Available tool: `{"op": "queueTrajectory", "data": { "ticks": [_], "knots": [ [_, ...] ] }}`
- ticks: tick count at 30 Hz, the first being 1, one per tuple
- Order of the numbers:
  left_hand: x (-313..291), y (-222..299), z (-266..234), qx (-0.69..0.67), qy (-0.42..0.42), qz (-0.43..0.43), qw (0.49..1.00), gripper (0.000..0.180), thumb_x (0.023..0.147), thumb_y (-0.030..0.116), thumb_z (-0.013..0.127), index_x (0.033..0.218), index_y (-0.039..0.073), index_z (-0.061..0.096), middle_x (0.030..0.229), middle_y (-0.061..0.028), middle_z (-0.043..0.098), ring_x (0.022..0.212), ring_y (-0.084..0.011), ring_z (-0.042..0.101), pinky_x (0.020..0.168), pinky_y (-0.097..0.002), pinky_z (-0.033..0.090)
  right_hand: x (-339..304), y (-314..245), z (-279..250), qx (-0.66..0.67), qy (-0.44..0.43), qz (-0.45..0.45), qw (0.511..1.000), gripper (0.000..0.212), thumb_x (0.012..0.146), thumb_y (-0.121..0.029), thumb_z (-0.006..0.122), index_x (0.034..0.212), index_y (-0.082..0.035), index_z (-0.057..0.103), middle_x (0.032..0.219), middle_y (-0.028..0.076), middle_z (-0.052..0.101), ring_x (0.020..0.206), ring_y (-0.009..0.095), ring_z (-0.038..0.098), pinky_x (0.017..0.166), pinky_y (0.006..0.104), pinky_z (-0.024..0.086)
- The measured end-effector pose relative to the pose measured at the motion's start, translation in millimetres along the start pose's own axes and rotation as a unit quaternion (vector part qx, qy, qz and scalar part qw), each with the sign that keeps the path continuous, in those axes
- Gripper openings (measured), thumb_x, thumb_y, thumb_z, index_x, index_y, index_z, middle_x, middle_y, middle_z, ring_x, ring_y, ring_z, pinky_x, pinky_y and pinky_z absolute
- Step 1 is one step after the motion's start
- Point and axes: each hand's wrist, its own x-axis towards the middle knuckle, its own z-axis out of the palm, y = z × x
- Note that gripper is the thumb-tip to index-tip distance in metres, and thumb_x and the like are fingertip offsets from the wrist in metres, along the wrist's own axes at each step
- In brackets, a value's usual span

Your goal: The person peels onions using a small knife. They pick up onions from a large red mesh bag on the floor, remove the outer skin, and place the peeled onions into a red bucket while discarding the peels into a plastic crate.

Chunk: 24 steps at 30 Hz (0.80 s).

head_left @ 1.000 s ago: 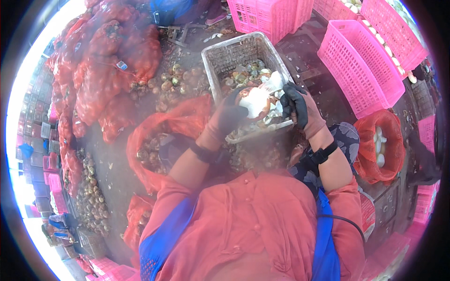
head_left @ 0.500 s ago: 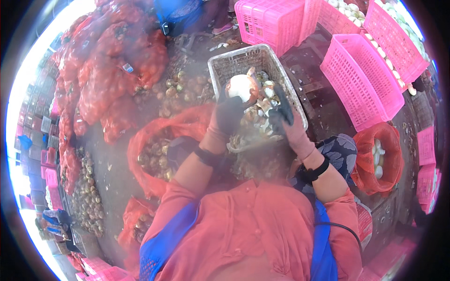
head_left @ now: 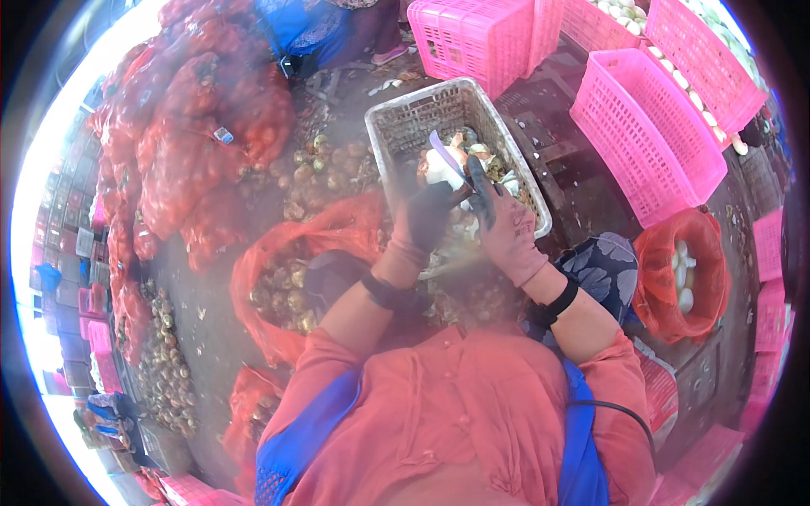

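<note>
Over a dirty white crate (head_left: 391,126), my left hand (head_left: 422,221), in a dark-palmed glove, is closed around a partly peeled white onion (head_left: 439,169). My right hand (head_left: 509,226), in a pink and dark glove, is shut on a knife whose purplish blade (head_left: 445,153) slants up beside the onion. Where the blade touches the onion is hard to make out. Loose peels and onion scraps (head_left: 506,179) lie in the crate beneath both hands. Part of the knife's handle is hidden by my right fingers.
Red net sacks of onions (head_left: 190,143) are heaped at the left. An opened red net (head_left: 291,291) of onions lies by my left knee; another red net (head_left: 688,278) holds peeled onions at the right. Pink crates (head_left: 650,139) stand at the upper right. A person in blue (head_left: 308,34) is at the top.
My right hand has moved left and turned, bringing the knife blade into plain view by the onion. My left hand has shifted slightly right and down with the onion.
</note>
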Motion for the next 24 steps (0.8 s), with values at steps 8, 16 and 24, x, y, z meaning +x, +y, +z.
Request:
{"op": "queueTrajectory", "data": {
  "ticks": [8, 16, 24],
  "knots": [
    [0, 10, 5, 0.071, 0.003, -0.059, 0.996, 0.044, 0.081, 0.005, 0.061, 0.123, 0.001, 0.049, 0.116, -0.0132, 0.057, 0.108, -0.0276, 0.057, 0.096, -0.043, 0.046, 18, 18, -1, 0.621, -0.01, 0.27, 0.736, 0.037, 0.093, -0.014, 0.062, 0.129, -0.009, 0.058, 0.072, 0.004, 0.061, 0.051, 0.011, 0.056, 0.043, 0.0256, 0.044],
    [0, 34, -9, 0.237, -0.063, 0.064, 0.967, 0.066, 0.078, 0.008, 0.067, 0.138, 0.026, 0.047, 0.121, -0.0042, 0.062, 0.106, -0.0226, 0.063, 0.108, -0.0468, 0.041, 16, 91, 47, 0.701, -0.15, 0.373, 0.59, 0.026, 0.096, -0.023, 0.054, 0.117, -0.008, 0.061, 0.072, 0.005, 0.063, 0.053, 0.014, 0.061, 0.044, 0.028, 0.049],
    [-1, 73, 17, 0.201, -0.149, 0.055, 0.967, 0.091, 0.062, 0.012, 0.084, 0.141, 0.003, 0.039, 0.138, -0.011, 0.05, 0.124, -0.0226, 0.051, 0.104, -0.0391, 0.044, 24, 47, 35, 0.782, -0.209, 0.273, 0.52, 0.047, 0.097, -0.052, 0.047, 0.115, -0.011, 0.062, 0.089, 0.004, 0.068, 0.061, 0.013, 0.064, 0.043, 0.0227, 0.048]
  ]
}}
